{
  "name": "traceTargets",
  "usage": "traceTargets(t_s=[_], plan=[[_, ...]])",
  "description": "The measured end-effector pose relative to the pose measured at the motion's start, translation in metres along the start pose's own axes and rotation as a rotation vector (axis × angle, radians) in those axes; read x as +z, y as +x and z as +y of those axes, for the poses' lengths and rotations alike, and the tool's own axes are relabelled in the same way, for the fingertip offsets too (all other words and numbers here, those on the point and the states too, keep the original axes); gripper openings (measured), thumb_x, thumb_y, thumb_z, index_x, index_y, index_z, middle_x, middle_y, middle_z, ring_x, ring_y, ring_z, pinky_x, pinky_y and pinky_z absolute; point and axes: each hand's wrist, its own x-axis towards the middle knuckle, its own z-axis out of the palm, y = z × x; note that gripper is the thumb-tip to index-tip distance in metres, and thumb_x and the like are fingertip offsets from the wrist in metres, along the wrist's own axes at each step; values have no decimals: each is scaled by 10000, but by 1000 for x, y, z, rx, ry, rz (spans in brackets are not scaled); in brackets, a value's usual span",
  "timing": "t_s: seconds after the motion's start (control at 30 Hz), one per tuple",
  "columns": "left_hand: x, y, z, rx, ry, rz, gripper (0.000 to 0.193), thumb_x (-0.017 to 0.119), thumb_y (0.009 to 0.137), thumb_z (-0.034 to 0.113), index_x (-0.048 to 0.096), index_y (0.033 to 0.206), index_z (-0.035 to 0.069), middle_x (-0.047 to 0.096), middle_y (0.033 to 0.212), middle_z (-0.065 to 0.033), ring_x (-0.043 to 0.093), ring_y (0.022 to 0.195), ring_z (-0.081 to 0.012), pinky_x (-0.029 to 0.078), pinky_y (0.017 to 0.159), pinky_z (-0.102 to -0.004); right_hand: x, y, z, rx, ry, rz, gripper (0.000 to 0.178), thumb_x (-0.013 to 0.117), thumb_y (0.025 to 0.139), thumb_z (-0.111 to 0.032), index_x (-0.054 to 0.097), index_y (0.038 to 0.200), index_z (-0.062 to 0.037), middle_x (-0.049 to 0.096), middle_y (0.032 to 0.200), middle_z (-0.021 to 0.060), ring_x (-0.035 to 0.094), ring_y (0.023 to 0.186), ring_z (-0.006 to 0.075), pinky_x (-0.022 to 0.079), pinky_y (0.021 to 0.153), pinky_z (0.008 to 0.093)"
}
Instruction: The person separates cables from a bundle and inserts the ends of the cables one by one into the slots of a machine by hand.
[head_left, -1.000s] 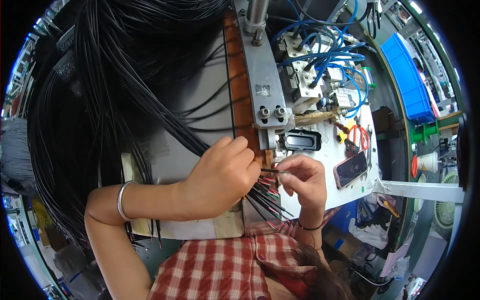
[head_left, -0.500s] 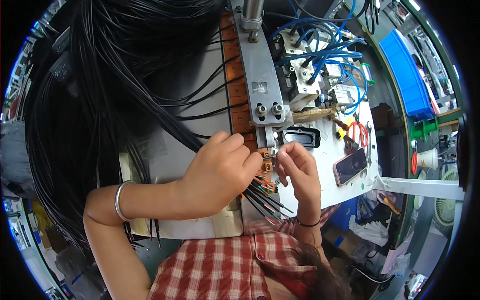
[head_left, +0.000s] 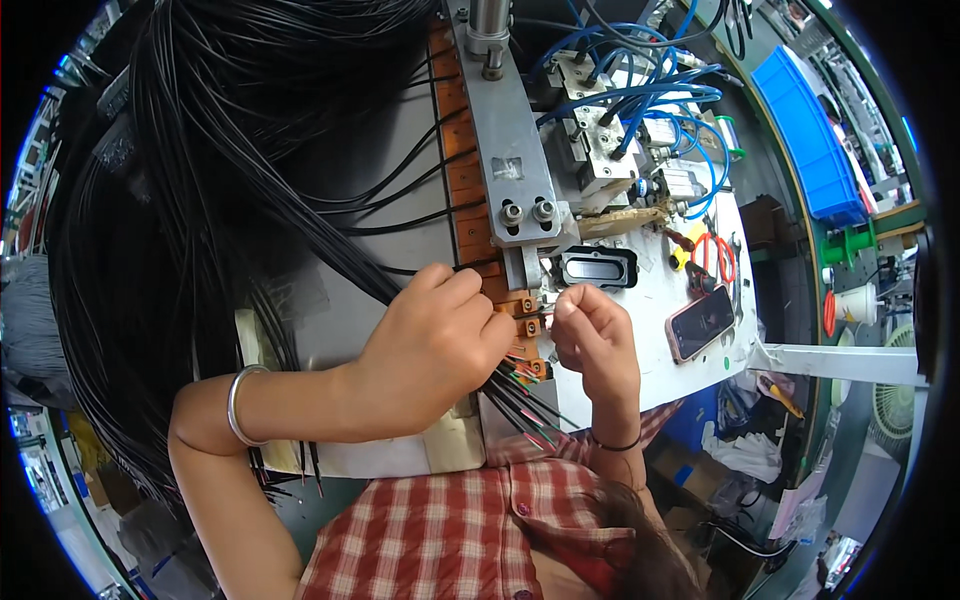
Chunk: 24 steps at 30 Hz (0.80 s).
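Observation:
My left hand point(head_left: 435, 335) is closed in a fist at the front end of the row of orange blocks point(head_left: 468, 190), around black cable. Its fingertips are hidden below the knuckles. Just right of the front orange clamp block point(head_left: 528, 327), my right hand point(head_left: 597, 340) is closed with thumb and index finger pinched together. Thin coloured wires reach toward that pinch, but what it grips is too small to make out. Below the left hand, several black cable ends point(head_left: 520, 405) fan out with red, green and white cores showing.
A steel press bar point(head_left: 505, 150) with two bolts overhangs the blocks. A big black cable bundle point(head_left: 200, 180) fills the left. Right of it are valves with blue air tubes point(head_left: 640, 110), a black-rimmed tray point(head_left: 595, 268), a phone point(head_left: 699, 324) and red-handled scissors point(head_left: 712, 262).
The right hand's fingers have curled in tighter beside the clamp block. My left hand stays nearly in place. The whole view has shifted slightly.

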Motion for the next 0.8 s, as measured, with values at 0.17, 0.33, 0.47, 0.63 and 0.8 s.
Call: traceTargets(t_s=[0.17,0.33,0.47,0.63,0.8], plan=[[0,1,0,10,73,25,101,578,576,65,480,597,67,475,604,-52,470,665,-188,361,622,-294,-4,7,-5,54,-148,-85,117,514,894,-136,501,816,-50,424,601,-65,300,471,-9,188,396,156],[-1,-1,1,29,89,-50,111,574,551,33,501,635,48,467,625,-51,468,688,-203,365,637,-318,-7,6,-1,-55,-268,-12,86,547,871,-111,520,832,-39,473,620,-51,349,489,-5,231,405,164],[-26,-4,-14,-20,122,-324,132,573,538,21,510,653,39,479,642,-59,484,689,-219,372,649,-327,4,-12,-12,-239,-413,102,67,584,840,-83,560,848,-21,523,645,-29,436,549,14,320,455,169],[-42,-5,-28,-33,178,-506,145,570,537,26,517,672,30,510,663,-83,500,636,-240,385,611,-322,21,-45,-57,-752,-147,-534,46,652,750,-48,659,778,-12,630,845,114,582,655,169,464,586,244],[-35,2,-8,-49,13,-215,163,561,532,16,512,687,24,490,650,-87,482,584,-247,381,551,-334,36,-49,-62,-978,20,-775,41,642,749,-45,680,755,-31,625,900,160,578,665,232,463,587,266]])
